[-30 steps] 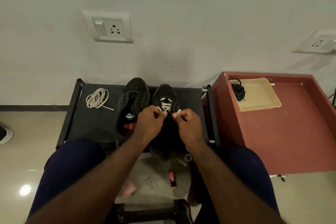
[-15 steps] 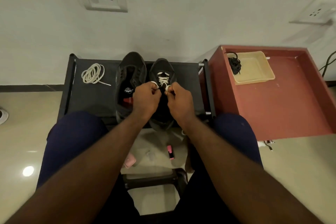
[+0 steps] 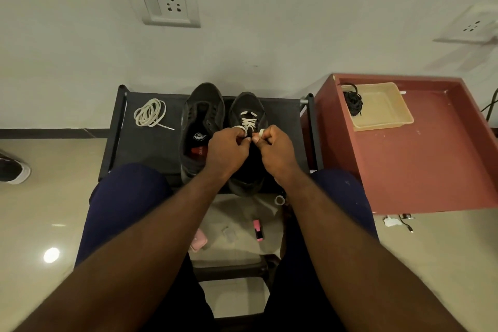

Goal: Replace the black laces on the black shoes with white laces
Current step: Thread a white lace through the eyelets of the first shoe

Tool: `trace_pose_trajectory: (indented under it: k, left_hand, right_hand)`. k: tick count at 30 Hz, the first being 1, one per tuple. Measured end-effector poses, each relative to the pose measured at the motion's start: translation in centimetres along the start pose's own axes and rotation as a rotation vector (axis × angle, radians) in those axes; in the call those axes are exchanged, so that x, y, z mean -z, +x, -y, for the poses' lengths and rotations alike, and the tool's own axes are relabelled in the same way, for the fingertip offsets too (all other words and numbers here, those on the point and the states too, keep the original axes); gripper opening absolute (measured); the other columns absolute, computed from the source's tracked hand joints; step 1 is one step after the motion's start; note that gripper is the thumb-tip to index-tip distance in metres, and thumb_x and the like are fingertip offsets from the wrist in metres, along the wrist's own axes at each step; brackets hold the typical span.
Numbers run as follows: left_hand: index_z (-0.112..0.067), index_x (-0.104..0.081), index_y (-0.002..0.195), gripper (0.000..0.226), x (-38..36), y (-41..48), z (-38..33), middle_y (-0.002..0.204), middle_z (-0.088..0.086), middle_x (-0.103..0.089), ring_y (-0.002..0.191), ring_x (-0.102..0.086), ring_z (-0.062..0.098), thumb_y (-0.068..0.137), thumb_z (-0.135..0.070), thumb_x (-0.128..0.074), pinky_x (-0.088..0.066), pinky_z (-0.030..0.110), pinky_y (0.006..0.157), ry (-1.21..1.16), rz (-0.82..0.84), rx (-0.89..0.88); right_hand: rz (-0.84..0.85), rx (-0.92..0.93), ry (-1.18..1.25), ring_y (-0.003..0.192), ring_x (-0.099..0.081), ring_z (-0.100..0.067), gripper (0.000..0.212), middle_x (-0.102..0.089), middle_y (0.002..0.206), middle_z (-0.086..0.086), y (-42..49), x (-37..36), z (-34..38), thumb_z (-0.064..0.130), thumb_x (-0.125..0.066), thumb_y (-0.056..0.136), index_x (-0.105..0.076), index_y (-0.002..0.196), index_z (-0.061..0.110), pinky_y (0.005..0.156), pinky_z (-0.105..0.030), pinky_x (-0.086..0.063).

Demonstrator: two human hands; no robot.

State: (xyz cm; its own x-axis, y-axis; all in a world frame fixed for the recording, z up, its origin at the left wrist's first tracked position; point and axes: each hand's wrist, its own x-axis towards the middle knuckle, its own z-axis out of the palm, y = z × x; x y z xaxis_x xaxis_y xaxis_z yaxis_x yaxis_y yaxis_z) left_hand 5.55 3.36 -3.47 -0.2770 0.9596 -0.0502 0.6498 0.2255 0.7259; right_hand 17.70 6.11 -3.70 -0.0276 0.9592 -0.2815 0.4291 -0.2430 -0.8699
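Still, left hand (image 3: 226, 154), right hand (image 3: 278, 155) pinch white lace (image 3: 249, 122).

Laced shoe (image 3: 248, 105) on rack (image 3: 145, 148), lace ends (image 3: 239, 128) in left hand (image 3: 226, 151), right hand (image 3: 277, 151). Unlaced shoe (image 3: 202, 110) just left; coiled lace (image 3: 149, 112) farther left. Tray (image 3: 382, 108) with lace bundle (image 3: 353, 101) well right.

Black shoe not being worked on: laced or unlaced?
Unlaced. The black shoe shows no lace across its opening, and its insole label is visible. A coiled white lace lies apart from it on the dark shelf.

Shoes (image 3: 208, 94): matt black fabric. Laces (image 3: 248, 123): white woven cord. Floor (image 3: 54, 197): glossy tile. Tray (image 3: 382, 125), 2 o'clock: smooth beige plastic. Table (image 3: 151, 148): matt dark cloth.
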Motion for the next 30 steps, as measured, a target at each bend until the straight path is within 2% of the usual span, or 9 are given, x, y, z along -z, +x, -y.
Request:
trace_pose_trajectory:
  k: [3,7,12,17,19,21,24,27,30]
  left_hand:
    - [-0.013,-0.073,0.09,0.017,0.0,0.3,-0.1,0.083,0.0,-0.071,0.08,-0.065,0.017,0.09,-0.028,-0.065,-0.051,0.031,0.076,-0.053,-0.028,0.039]
    - [-0.012,-0.075,0.091,0.014,-0.3,1.3,-0.6,0.083,-0.002,-0.071,0.081,-0.066,0.012,0.091,-0.023,-0.067,-0.055,0.035,0.08,-0.285,-0.065,0.161]
    - [-0.013,-0.076,0.09,0.012,-0.8,2.2,-0.9,0.081,-0.004,-0.072,0.08,-0.068,0.008,0.09,-0.021,-0.067,-0.057,0.038,0.083,-0.405,-0.103,0.196]
    - [-0.014,-0.074,0.107,0.02,0.2,4.1,-3.1,0.098,0.003,-0.074,0.091,-0.067,0.014,0.094,-0.02,-0.059,-0.052,0.03,0.086,-0.128,-0.075,-0.101]
    - [-0.019,-0.068,0.119,0.027,0.6,5.2,-4.7,0.108,0.003,-0.072,0.099,-0.065,0.02,0.097,-0.021,-0.054,-0.052,0.034,0.087,0.072,0.08,-0.346]
    - [-0.022,-0.062,0.124,0.03,1.1,6.3,-5.7,0.106,0.007,-0.07,0.097,-0.064,0.026,0.096,-0.021,-0.051,-0.053,0.041,0.084,0.231,0.2,-0.428]
    - [-0.018,-0.05,0.133,0.042,1.5,7.6,-4.9,0.102,0.008,-0.067,0.094,-0.063,0.025,0.092,-0.022,-0.06,-0.053,0.043,0.085,0.188,0.267,-0.215]
    - [-0.007,-0.056,0.12,0.043,1.3,6.9,-3.5,0.103,0.009,-0.067,0.094,-0.064,0.024,0.086,-0.028,-0.07,-0.054,0.04,0.087,0.008,0.298,0.093]
    - [-0.007,-0.064,0.102,0.034,0.3,4.5,-2.2,0.094,0.009,-0.068,0.089,-0.065,0.024,0.081,-0.031,-0.076,-0.053,0.034,0.075,-0.026,0.208,0.21]
  right_hand:
    - [0.021,-0.013,0.069,0.094,-0.069,-0.026,0.014,-0.072,0.095,-0.013,-0.1,0.5,0.1,0.014,-0.067,0.093,-0.059,0.087,0.004,0.081,-0.042,-0.059]
    - [0.002,-0.168,0.356,0.083,-0.065,-0.01,0.016,-0.073,0.098,-0.008,-0.4,1.0,0.2,0.018,-0.062,0.097,-0.066,0.101,0.004,0.065,-0.019,-0.051]
    - [-0.036,-0.39,0.637,0.089,-0.066,-0.013,0.005,-0.076,0.1,-0.003,0.5,1.1,0.1,0.02,-0.061,0.097,-0.064,0.094,0.018,0.072,-0.028,-0.046]
    - [-0.209,-0.37,0.751,0.091,-0.068,-0.015,0.005,-0.075,0.098,0.0,1.1,1.3,0.4,0.021,-0.058,0.099,-0.063,0.1,0.019,0.077,-0.032,-0.051]
    - [-0.249,-0.318,0.734,0.09,-0.067,-0.016,0.01,-0.075,0.101,-0.004,1.2,1.3,0.7,0.022,-0.056,0.101,-0.063,0.104,0.015,0.076,-0.031,-0.053]
    - [-0.25,-0.29,0.714,0.09,-0.067,-0.019,0.012,-0.074,0.105,-0.009,1.1,1.1,1.0,0.02,-0.053,0.102,-0.062,0.106,0.012,0.073,-0.03,-0.052]
    - [-0.191,-0.333,0.68,0.101,-0.069,-0.021,0.009,-0.073,0.107,-0.006,0.7,0.9,0.9,0.018,-0.052,0.102,-0.061,0.103,0.017,0.082,-0.034,-0.053]
    - [-0.144,-0.369,0.667,0.102,-0.07,-0.021,0.008,-0.073,0.109,-0.007,0.6,0.9,0.6,0.017,-0.053,0.102,-0.059,0.106,0.015,0.082,-0.031,-0.055]
    - [-0.127,-0.396,0.667,0.1,-0.071,-0.021,0.007,-0.074,0.106,-0.007,0.9,1.1,0.8,0.015,-0.054,0.101,-0.059,0.106,0.016,0.078,-0.029,-0.054]
